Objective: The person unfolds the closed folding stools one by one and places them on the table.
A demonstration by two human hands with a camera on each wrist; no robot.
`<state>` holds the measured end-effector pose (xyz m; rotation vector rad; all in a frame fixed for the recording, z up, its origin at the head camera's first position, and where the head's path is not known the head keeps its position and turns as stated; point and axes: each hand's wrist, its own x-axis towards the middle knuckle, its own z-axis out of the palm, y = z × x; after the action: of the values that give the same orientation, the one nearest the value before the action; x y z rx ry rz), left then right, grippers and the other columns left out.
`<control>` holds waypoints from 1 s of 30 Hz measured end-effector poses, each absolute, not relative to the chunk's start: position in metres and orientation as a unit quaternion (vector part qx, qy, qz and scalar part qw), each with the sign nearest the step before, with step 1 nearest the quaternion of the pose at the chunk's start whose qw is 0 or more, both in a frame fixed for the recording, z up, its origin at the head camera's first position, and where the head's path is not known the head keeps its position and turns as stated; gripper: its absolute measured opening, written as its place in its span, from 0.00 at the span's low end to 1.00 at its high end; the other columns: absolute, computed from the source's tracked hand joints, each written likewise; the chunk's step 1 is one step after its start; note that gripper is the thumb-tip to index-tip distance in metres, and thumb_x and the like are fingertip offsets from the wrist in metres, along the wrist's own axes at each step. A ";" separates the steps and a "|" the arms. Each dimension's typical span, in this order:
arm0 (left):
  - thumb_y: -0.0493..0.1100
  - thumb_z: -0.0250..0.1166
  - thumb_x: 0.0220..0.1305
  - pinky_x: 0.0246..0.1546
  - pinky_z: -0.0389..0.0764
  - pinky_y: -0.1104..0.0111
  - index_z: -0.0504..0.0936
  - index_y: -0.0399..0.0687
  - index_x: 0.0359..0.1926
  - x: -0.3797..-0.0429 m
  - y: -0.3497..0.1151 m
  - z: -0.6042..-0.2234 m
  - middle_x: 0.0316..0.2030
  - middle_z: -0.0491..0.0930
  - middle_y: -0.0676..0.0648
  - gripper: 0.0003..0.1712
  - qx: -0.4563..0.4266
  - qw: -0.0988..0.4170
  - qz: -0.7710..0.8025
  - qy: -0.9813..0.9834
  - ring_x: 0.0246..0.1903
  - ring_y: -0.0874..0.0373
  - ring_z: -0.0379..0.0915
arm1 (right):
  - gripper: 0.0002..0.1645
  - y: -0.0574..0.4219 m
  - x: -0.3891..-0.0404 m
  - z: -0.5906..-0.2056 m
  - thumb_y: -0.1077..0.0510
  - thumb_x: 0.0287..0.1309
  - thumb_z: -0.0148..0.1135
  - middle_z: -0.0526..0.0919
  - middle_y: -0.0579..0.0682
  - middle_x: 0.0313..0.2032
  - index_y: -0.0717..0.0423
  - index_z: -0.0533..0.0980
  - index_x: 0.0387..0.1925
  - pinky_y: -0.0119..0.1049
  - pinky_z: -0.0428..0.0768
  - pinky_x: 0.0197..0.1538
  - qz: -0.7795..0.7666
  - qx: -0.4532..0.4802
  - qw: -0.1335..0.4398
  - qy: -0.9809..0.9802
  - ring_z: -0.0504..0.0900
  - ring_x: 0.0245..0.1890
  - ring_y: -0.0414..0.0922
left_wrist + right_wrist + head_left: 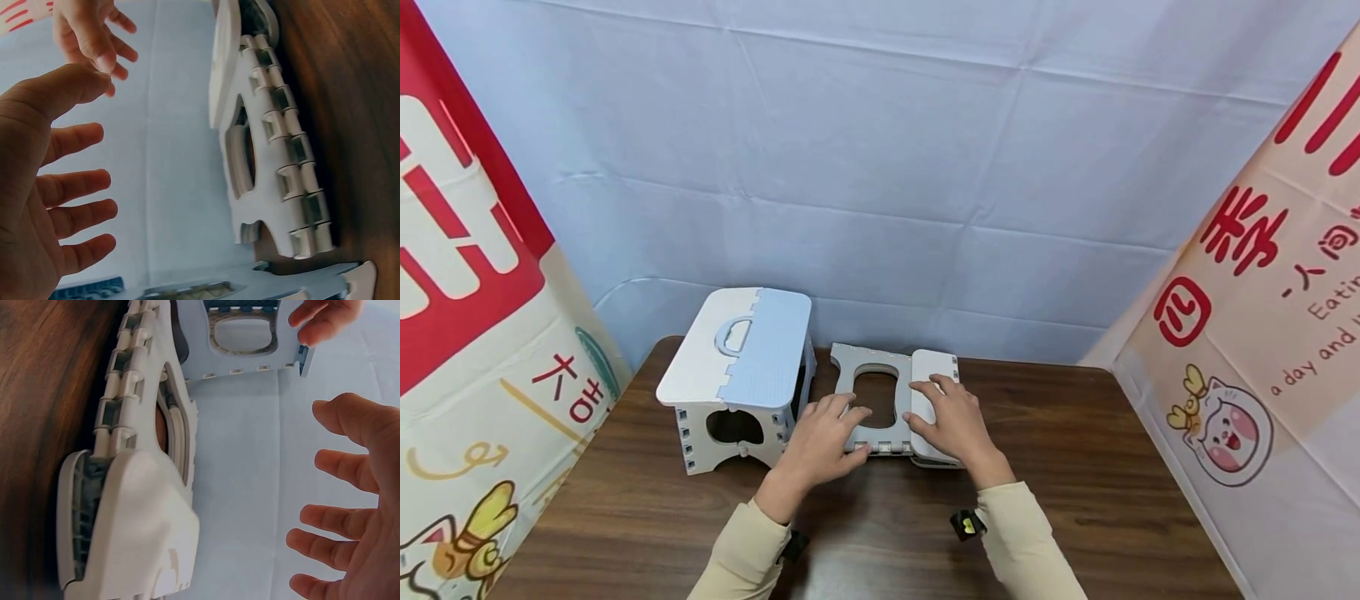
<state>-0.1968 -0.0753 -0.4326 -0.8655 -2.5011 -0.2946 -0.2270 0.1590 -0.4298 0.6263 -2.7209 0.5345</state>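
Note:
A folded white step stool (934,367) lies flat on the table, with an oval opening in its leg panel and hinge knuckles (294,156) along its near edge. Above its left part hovers my left hand (820,437), fingers spread and holding nothing. My right hand (955,421) is over the white seat part, fingers also spread. Both wrist views show a gap between the hands and the folded stool (147,519). To the left, beside my left hand, an unfolded stool (767,350) stands upright, its top half white and half light blue, with a blue carry handle.
Under both stools is a dark wood-grain table (1075,483). A pale blue cloth (880,167) hangs behind its back edge. Printed banners (1247,333) with red characters and cartoon cats flank the left and right sides.

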 end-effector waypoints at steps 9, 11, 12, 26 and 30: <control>0.53 0.67 0.51 0.41 0.72 0.52 0.79 0.48 0.49 -0.201 -0.074 -0.455 0.51 0.73 0.40 0.24 -0.287 0.200 -0.128 -0.928 0.49 0.44 0.70 | 0.30 0.169 -0.228 -0.446 0.46 0.52 0.66 0.72 0.62 0.54 0.53 0.75 0.55 0.63 0.67 0.48 0.204 0.197 0.142 -0.949 0.70 0.52 0.62; 0.52 0.67 0.51 0.41 0.71 0.52 0.79 0.48 0.49 -0.202 -0.075 -0.460 0.51 0.73 0.40 0.24 -0.282 0.193 -0.137 -0.930 0.49 0.43 0.69 | 0.29 0.172 -0.229 -0.450 0.46 0.52 0.66 0.72 0.62 0.54 0.53 0.75 0.55 0.63 0.67 0.47 0.205 0.194 0.137 -0.950 0.70 0.53 0.62; 0.52 0.68 0.51 0.41 0.71 0.51 0.79 0.48 0.49 -0.203 -0.075 -0.462 0.51 0.73 0.39 0.24 -0.280 0.188 -0.141 -0.931 0.50 0.43 0.69 | 0.29 0.173 -0.229 -0.452 0.46 0.52 0.66 0.72 0.62 0.54 0.53 0.75 0.55 0.63 0.67 0.46 0.206 0.192 0.135 -0.950 0.69 0.53 0.61; 0.51 0.69 0.50 0.42 0.71 0.51 0.78 0.48 0.49 -0.209 -0.076 -0.488 0.50 0.72 0.40 0.25 -0.252 0.174 -0.156 -0.939 0.49 0.42 0.69 | 0.29 0.185 -0.235 -0.474 0.46 0.51 0.66 0.74 0.59 0.51 0.54 0.75 0.54 0.61 0.70 0.42 0.202 0.153 0.108 -0.961 0.71 0.51 0.59; 0.51 0.69 0.50 0.43 0.70 0.50 0.78 0.48 0.50 -0.209 -0.076 -0.492 0.51 0.72 0.39 0.26 -0.244 0.166 -0.157 -0.942 0.51 0.42 0.68 | 0.29 0.188 -0.236 -0.480 0.47 0.52 0.66 0.74 0.59 0.50 0.54 0.75 0.54 0.61 0.69 0.43 0.208 0.140 0.096 -0.963 0.71 0.51 0.59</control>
<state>-0.2090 -0.0757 -0.4920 -0.6960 -2.6836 -0.4460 -0.2363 0.1878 -0.4804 0.4146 -2.8549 0.6175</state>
